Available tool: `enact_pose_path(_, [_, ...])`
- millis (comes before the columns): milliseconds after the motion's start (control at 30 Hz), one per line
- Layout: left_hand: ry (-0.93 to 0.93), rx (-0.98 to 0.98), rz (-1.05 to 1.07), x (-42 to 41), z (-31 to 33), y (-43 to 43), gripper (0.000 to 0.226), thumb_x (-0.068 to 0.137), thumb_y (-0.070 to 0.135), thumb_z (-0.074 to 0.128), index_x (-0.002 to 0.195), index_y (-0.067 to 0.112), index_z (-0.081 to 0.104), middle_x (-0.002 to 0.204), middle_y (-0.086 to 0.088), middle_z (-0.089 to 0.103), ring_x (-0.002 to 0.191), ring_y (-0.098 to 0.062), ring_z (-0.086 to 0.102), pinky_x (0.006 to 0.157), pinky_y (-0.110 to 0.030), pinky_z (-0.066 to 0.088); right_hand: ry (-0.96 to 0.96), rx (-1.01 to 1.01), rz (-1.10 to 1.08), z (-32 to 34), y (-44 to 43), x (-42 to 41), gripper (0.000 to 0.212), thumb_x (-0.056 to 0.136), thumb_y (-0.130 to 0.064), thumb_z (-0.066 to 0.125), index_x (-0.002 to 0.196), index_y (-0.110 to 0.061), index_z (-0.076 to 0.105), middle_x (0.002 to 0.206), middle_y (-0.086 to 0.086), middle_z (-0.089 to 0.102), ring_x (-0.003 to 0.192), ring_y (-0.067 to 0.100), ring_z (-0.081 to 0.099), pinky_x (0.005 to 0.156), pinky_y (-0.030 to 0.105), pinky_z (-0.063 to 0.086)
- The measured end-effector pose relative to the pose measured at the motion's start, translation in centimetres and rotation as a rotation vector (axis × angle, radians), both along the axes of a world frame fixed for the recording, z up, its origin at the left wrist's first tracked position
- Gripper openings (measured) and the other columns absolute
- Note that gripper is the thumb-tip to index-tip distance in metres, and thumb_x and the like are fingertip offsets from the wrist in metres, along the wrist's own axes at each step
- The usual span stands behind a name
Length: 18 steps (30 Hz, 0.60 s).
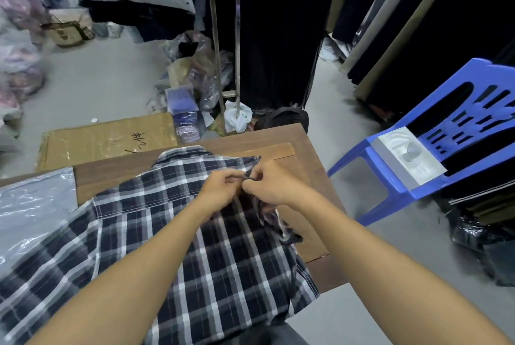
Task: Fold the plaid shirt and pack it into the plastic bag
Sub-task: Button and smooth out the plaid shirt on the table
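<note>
Lying spread across the wooden table (117, 174) in the lower middle of the frame, the plaid shirt (167, 233) has its collar toward the upper centre and its hem running off the bottom edge. It looks like light, thin woven cloth: soft, limp, not fragile and not slippery, so it should drape and crease wherever it is left unsupported. A single pinch would likely drag a wrinkle behind it, so the better holds are the firmer parts, namely the collar, the shoulder seams, the front edge and the hem corners, taken with both hands at once.

Both hands meet just right of centre, over the upper right part of the shirt near its front edge. The left hand (220, 188) and the right hand (267, 183) are touching or nearly so, each with fingertips pinched closed on a small bit of dark fabric between them. This may be a button or the edge of the front band, but the spot is too small and blurred to say. The forearms cross over the body of the shirt from the bottom of the frame.

The plastic bag (33, 205) lies flat at the left edge of the frame, partly under the shirt's sleeve, well apart from both hands. Folding seems not yet begun.
</note>
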State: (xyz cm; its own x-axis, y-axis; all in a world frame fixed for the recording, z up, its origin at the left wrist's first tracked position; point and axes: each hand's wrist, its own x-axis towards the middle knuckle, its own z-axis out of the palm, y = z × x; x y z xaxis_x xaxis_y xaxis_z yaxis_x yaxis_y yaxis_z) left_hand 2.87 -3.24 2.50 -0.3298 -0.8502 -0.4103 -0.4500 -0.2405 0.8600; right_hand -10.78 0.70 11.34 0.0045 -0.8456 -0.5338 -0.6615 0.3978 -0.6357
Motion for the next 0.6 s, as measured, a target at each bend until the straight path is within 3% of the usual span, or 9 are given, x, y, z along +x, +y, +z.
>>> enact_pose_path(67, [0.244, 0.375, 0.192, 1.2, 0.5, -0.2, 0.022, 0.097, 0.028, 0.056, 0.103, 0.012, 0.07, 0.091, -0.003, 0.071, 0.062, -0.008, 0.068, 0.063, -0.026, 0.054, -0.064, 0.103, 0.017, -1.0, 0.4, 1.3, 0.023, 0.092, -0.035, 0.064, 0.085, -0.014, 0.061, 0.08, 0.008, 0.072, 0.065, 0.025, 0.075, 0.064, 0.034, 0.064])
enact_pose_path(100, [0.292, 0.522, 0.216, 1.8, 0.5, -0.2, 0.038, 0.096, 0.045, 0.053, 0.107, 0.012, 0.069, 0.095, -0.003, 0.069, 0.07, -0.012, 0.067, 0.066, -0.029, 0.052, -0.091, 0.16, 0.051, -1.5, 0.7, 1.8, 0.027, 0.091, -0.041, 0.065, 0.092, -0.015, 0.062, 0.085, 0.011, 0.074, 0.067, 0.024, 0.076, 0.066, 0.033, 0.064])
enact_pose_path(167, [0.19, 0.616, 0.182, 2.4, 0.1, -0.1, 0.059, 0.087, 0.066, 0.053, 0.116, 0.016, 0.067, 0.114, 0.005, 0.058, 0.104, -0.014, 0.055, 0.089, -0.034, 0.041, -0.066, 0.186, 0.123, -3.0, 1.2, 2.2, 0.033, 0.09, -0.051, 0.064, 0.095, -0.018, 0.065, 0.087, 0.012, 0.077, 0.072, 0.021, 0.076, 0.071, 0.036, 0.064])
enact_pose_path(233, [0.059, 0.54, 0.116, 2.4, -0.2, 0.4, 0.058, 0.08, 0.064, 0.064, 0.12, 0.023, 0.067, 0.126, 0.009, 0.053, 0.12, -0.016, 0.048, 0.104, -0.039, 0.035, 0.076, 0.084, 0.161, -4.3, 1.3, 1.9, 0.033, 0.093, -0.047, 0.06, 0.092, -0.015, 0.065, 0.087, 0.011, 0.075, 0.077, 0.021, 0.071, 0.074, 0.038, 0.06])
enact_pose_path(267, [0.017, 0.485, 0.09, 2.4, -0.4, 0.7, 0.05, 0.082, 0.057, 0.067, 0.117, 0.022, 0.068, 0.126, 0.007, 0.059, 0.116, -0.016, 0.055, 0.101, -0.038, 0.04, 0.178, -0.019, 0.172, -5.1, 1.3, 1.4, 0.031, 0.095, -0.043, 0.059, 0.094, -0.012, 0.065, 0.094, 0.012, 0.072, 0.089, 0.023, 0.067, 0.076, 0.039, 0.056])
enact_pose_path(333, [-0.042, 0.364, 0.048, 2.0, -0.6, 1.2, 0.029, 0.092, 0.04, 0.063, 0.106, 0.016, 0.07, 0.11, -0.001, 0.07, 0.096, -0.015, 0.063, 0.082, -0.032, 0.05, 0.341, -0.225, 0.226, -6.9, 1.5, 0.3, 0.039, 0.093, -0.045, 0.06, 0.112, -0.011, 0.061, 0.123, 0.013, 0.058, 0.118, 0.027, 0.048, 0.092, 0.04, 0.048])
enact_pose_path(433, [-0.201, 0.138, 0.058, 1.6, -0.8, 1.2, 0.013, 0.097, 0.028, 0.057, 0.096, 0.018, 0.065, 0.095, 0.004, 0.065, 0.091, -0.014, 0.059, 0.076, -0.03, 0.047, 0.393, -0.289, 0.415, -9.5, 2.5, -0.7, 0.092, 0.084, -0.07, 0.057, 0.153, -0.017, 0.029, 0.16, 0.014, 0.019, 0.147, 0.03, 0.012, 0.12, 0.044, 0.018])
enact_pose_path(500, [-0.354, -0.068, 0.023, 1.4, -0.8, 1.1, 0.021, 0.096, 0.023, 0.057, 0.115, 0.015, 0.063, 0.101, 0.002, 0.066, 0.093, -0.015, 0.06, 0.079, -0.032, 0.049, 0.443, -0.291, 0.497, -11.0, 3.7, -0.9, 0.112, 0.079, -0.085, 0.045, 0.159, -0.019, 0.003, 0.167, 0.014, -0.009, 0.152, 0.028, -0.013, 0.123, 0.045, -0.002])
enact_pose_path(600, [-0.481, -0.256, -0.083, 1.4, -1.2, 1.2, 0.027, 0.096, 0.014, 0.056, 0.123, 0.015, 0.058, 0.117, -0.004, 0.066, 0.104, -0.022, 0.063, 0.086, -0.039, 0.054, 0.534, -0.364, 0.566, -12.7, 5.3, -1.2, 0.118, 0.078, -0.092, 0.031, 0.157, -0.016, -0.011, 0.164, 0.015, -0.021, 0.15, 0.027, -0.025, 0.124, 0.048, -0.004])
